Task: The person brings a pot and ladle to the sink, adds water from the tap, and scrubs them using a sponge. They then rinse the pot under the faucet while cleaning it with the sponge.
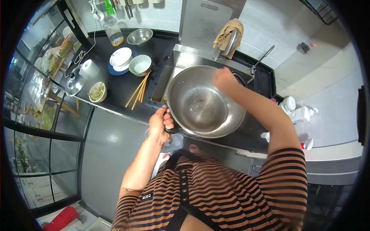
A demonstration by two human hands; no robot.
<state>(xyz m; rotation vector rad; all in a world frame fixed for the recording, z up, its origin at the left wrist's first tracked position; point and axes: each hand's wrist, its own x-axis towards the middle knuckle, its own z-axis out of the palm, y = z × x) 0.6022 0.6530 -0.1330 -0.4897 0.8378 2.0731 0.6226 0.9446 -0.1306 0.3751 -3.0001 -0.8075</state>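
Note:
A large steel pot (204, 106) is over the sink (185, 56), its wide mouth facing up toward me and some pale specks on its inner wall. My left hand (158, 122) is wrapped round the black handle at the pot's near left side. At the far right rim is my right hand (225, 79), its fingers closed, near the other dark handle; what it holds, if anything, is hidden. Behind the pot stands the faucet (232, 43) with a tan cloth (227, 30) draped over it.
Left of the sink are chopsticks (139, 92), a pale bowl (140, 64), white dishes (120, 57), a bowl of green food (98, 92), a steel bowl (140, 36), a jar (113, 32) and a glass lid (75, 83). White bottles (302, 114) stand at the right.

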